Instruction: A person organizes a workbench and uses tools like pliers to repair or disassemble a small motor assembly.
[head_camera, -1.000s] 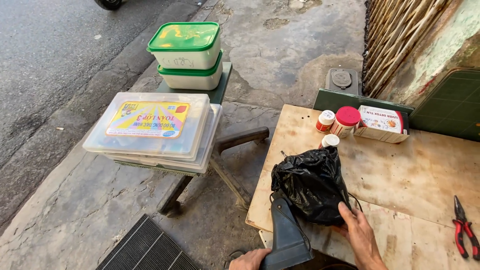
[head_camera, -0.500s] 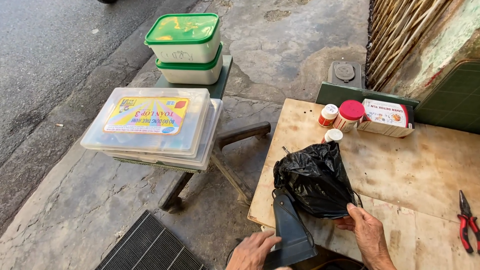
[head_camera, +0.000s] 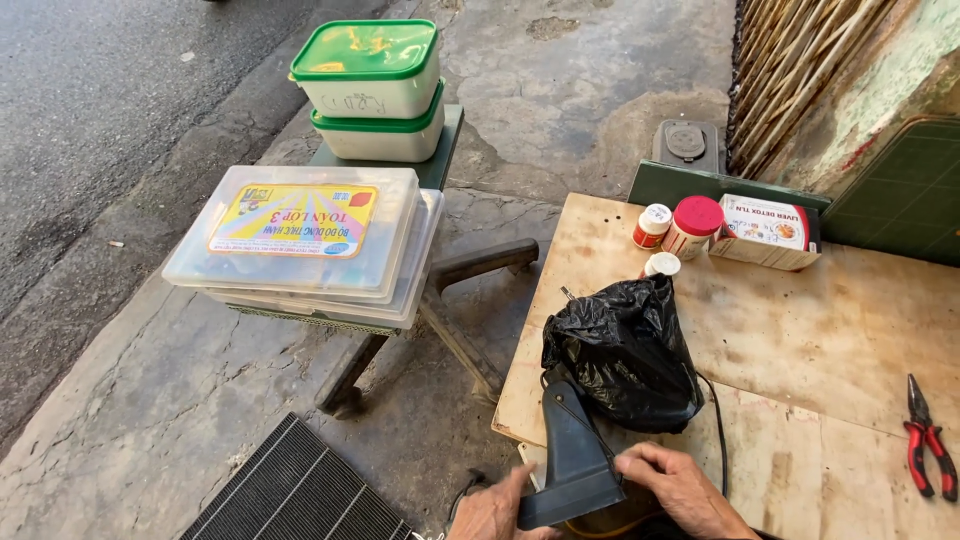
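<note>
On the far left, past the cracked concrete pavement, two clear flat plastic cases (head_camera: 300, 245) lie stacked on a small dark stand, with two white tubs with green lids (head_camera: 372, 90) piled just behind them; a black ribbed grille (head_camera: 290, 495) lies on the ground nearer. At the near edge of the scene the left hand (head_camera: 495, 512) rests against the wide lower end of a dark tapered plastic piece (head_camera: 572, 462), fingers curled along its rim, though whether they grip it cannot be told. That piece stands at the near left corner of the worn plywood desk (head_camera: 800, 330), touching a crumpled glossy black plastic bag (head_camera: 625, 350). The right hand (head_camera: 680, 485) has its fingers closed over the same piece from the other side. Both hands seem to be steadying it; any next move would call for a firm two-handed hold. Farther right stand small capped bottles (head_camera: 680, 225), a cardboard box (head_camera: 768, 232), and red-handled pliers (head_camera: 930, 440).
</note>
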